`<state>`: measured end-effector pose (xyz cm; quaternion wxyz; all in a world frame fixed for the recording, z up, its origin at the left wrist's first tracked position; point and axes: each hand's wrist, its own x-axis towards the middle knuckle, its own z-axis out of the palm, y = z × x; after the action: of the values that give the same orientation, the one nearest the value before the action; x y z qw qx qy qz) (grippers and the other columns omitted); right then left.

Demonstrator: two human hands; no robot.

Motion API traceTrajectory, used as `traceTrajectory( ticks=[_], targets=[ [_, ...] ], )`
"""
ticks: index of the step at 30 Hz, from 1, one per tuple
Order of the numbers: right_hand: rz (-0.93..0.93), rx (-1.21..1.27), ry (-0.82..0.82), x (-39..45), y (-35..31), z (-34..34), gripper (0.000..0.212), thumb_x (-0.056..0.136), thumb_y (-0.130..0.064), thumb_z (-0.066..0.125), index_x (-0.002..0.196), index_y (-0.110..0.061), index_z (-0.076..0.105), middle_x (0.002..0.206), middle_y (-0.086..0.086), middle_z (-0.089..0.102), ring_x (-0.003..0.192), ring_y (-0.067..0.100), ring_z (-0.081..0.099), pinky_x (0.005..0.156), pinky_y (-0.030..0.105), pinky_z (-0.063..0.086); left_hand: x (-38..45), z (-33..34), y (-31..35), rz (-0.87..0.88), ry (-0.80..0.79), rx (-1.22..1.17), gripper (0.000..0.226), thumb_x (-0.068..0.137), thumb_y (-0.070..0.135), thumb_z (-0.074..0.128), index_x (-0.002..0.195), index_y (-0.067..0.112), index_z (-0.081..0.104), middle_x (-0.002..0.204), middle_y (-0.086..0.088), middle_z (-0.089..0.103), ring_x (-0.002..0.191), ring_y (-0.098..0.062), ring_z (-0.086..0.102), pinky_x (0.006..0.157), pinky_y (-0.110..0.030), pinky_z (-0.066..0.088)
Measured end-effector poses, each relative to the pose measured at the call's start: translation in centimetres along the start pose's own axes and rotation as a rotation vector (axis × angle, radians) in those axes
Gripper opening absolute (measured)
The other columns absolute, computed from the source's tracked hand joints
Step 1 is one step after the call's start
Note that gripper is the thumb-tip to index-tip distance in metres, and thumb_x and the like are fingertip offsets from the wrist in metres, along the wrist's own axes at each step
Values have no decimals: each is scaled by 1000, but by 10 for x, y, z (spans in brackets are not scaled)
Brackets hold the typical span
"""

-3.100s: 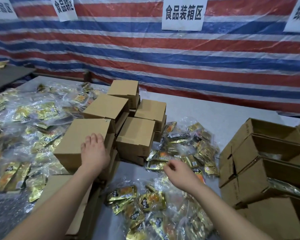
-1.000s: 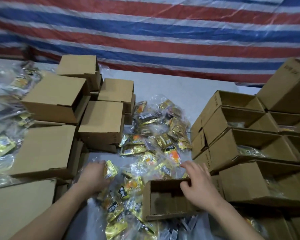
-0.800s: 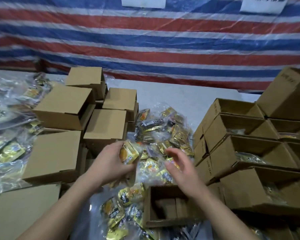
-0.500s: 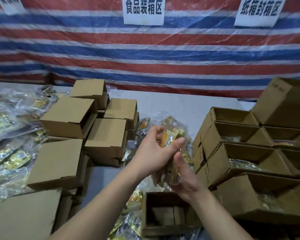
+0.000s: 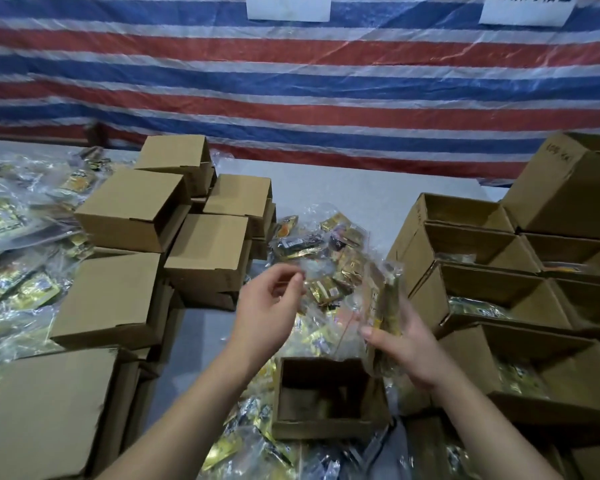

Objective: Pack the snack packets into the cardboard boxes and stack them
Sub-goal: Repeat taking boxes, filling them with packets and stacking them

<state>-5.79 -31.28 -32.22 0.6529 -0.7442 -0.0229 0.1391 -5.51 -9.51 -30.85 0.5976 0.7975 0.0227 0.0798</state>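
An open, empty-looking cardboard box sits on the table right in front of me, on top of loose snack packets. My right hand holds a bundle of clear-wrapped gold snack packets upright just above the box's right rim. My left hand hovers left of the bundle with fingers loosely curled and thumb near forefinger; I see nothing held in it. A pile of gold and black snack packets lies behind my hands.
Closed cardboard boxes are stacked at left and centre. Open boxes holding packets stand in rows at right, with a bigger box behind. More packets cover the far left. A striped tarp hangs behind the table.
My left hand has let go of the bundle and drawn away to the left. The right hand has carried the packets down and right, close to the open box.
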Motion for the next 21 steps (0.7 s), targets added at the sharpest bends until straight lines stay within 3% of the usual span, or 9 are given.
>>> traceTrajectory(
  ticks=[2,4,5,7,11,14,17,21],
  targets=[
    [-21,-157,-81,-2,11,-2,83,74,-25,88,142,-33,41,125,-22,65,116,-3,60,91,11,48,-10,-7,-45,-134,-147,239,21,95,33,61,116,32,62,109,20,66,103,-1,62,81,-15,49],
    [-49,-362,-275,-3,17,1,71,75,-29,86,130,-49,46,119,-34,63,110,-12,59,87,7,47,-28,-5,-92,-294,-379,417,53,95,41,61,142,26,44,136,12,51,125,-10,50,101,-27,43],
    [-39,-476,-375,-1,21,5,64,75,-34,83,126,-53,49,118,-29,63,109,-7,61,89,14,50,-38,-3,-110,-335,-460,447,60,96,43,58,149,25,37,145,11,43,134,-11,42,110,-31,37],
    [-11,-671,-550,6,33,16,51,78,-39,76,123,-45,54,111,-15,66,101,3,64,89,31,55,-51,2,-136,-333,-532,400,51,100,46,47,148,32,37,152,13,36,140,-9,35,116,-32,31],
    [108,-907,-747,26,59,32,54,81,-47,63,132,-41,49,121,-16,63,105,5,61,94,35,52,-59,4,-153,-406,-464,222,42,102,52,38,142,40,41,143,17,44,134,-7,40,111,-24,33],
    [204,-993,-794,44,76,40,63,84,-47,60,144,-40,42,137,-11,56,117,10,55,100,28,46,-59,4,-153,-419,-415,204,22,103,47,37,122,55,45,125,24,54,115,10,48,86,1,32],
    [234,-1117,-834,55,99,54,61,91,-35,63,148,-28,41,144,0,52,127,21,52,104,32,43,-58,8,-147,-373,-385,194,23,103,47,37,103,68,45,109,32,54,100,25,46,75,2,33],
    [386,-1056,-821,51,132,69,71,90,-32,69,153,-26,36,150,4,47,134,25,48,111,37,39,-64,14,-146,-352,-382,166,18,101,49,40,104,65,47,110,33,53,101,25,45,78,3,35]
  ],
)
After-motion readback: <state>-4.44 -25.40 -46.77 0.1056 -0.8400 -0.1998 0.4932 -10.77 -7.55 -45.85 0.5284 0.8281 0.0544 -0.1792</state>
